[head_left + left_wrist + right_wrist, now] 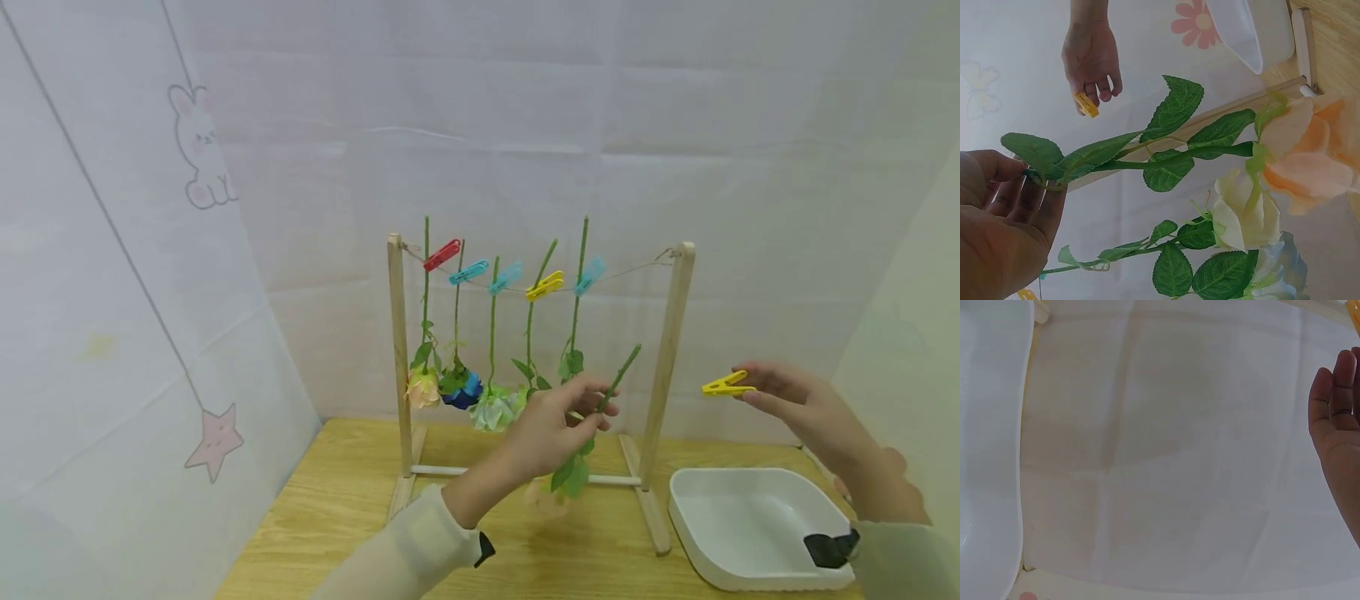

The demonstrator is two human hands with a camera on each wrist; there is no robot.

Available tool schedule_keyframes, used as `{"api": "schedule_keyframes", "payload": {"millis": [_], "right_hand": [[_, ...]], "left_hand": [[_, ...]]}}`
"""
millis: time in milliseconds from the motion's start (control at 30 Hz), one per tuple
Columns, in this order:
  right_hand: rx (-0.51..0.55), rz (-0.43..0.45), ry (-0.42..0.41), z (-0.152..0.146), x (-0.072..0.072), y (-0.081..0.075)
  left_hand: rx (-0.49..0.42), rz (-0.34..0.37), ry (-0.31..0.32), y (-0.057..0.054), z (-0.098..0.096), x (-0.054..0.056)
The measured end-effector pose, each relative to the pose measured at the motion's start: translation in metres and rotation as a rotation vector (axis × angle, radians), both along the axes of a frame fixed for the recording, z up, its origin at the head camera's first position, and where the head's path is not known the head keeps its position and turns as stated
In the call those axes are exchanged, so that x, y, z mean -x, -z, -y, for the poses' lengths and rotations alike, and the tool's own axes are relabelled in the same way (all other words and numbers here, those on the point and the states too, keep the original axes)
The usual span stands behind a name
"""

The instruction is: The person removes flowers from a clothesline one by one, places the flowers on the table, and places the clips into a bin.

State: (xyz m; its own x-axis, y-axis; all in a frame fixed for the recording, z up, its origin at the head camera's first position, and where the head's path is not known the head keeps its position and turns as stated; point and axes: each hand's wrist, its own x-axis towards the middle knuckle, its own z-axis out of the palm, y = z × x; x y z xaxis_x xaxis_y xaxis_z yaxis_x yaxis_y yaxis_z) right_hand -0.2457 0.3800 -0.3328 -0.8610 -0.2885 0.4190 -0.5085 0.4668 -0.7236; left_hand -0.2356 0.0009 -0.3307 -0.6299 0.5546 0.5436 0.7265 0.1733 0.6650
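Note:
My left hand (pixel 558 417) pinches the green stem (pixel 621 379) of an artificial rose, its peach bloom (pixel 1313 153) hanging downward and its leaves (pixel 1107 153) below the fingers. To the right of the rack, my right hand (pixel 802 404) pinches a yellow clothespin (pixel 727 384) by its handle ends, apart from the stem. Behind the left hand a string (pixel 630 270) spans a wooden rack (pixel 671 358). Several upside-down flowers hang from it by a red clothespin (pixel 442 255), blue clothespins (pixel 469 272) and another yellow clothespin (pixel 544 286).
A white basin (pixel 757 517) stands on the wooden table (pixel 322 517), right of the rack. The rack's white crossbar (pixel 438 471) runs low between its feet. A pale printed cloth (pixel 480 108) backs the area, with a rabbit and a star on the left side.

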Motion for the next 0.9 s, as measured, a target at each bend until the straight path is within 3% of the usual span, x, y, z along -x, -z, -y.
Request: {"api": "schedule_keyframes", "payload": {"millis": [133,367,467,700,900], "right_hand": [[0.031,0.039,0.022,-0.001,0.0,0.006],[0.146,0.053,-0.152,-0.007,0.003,0.02],[0.178,0.048,-0.172,-0.011,0.003,0.027],[0.168,0.086,-0.13,-0.016,-0.001,0.041],[0.113,0.126,-0.06,-0.021,-0.008,0.057]], "left_hand": [[0.01,-0.021,0.021,0.003,0.001,-0.003],[0.082,-0.051,0.025,0.005,0.004,-0.009],[0.128,-0.093,0.004,0.008,0.004,-0.011],[0.162,-0.157,-0.019,0.014,0.007,-0.013],[0.213,-0.295,-0.081,0.02,0.01,-0.021]]}}
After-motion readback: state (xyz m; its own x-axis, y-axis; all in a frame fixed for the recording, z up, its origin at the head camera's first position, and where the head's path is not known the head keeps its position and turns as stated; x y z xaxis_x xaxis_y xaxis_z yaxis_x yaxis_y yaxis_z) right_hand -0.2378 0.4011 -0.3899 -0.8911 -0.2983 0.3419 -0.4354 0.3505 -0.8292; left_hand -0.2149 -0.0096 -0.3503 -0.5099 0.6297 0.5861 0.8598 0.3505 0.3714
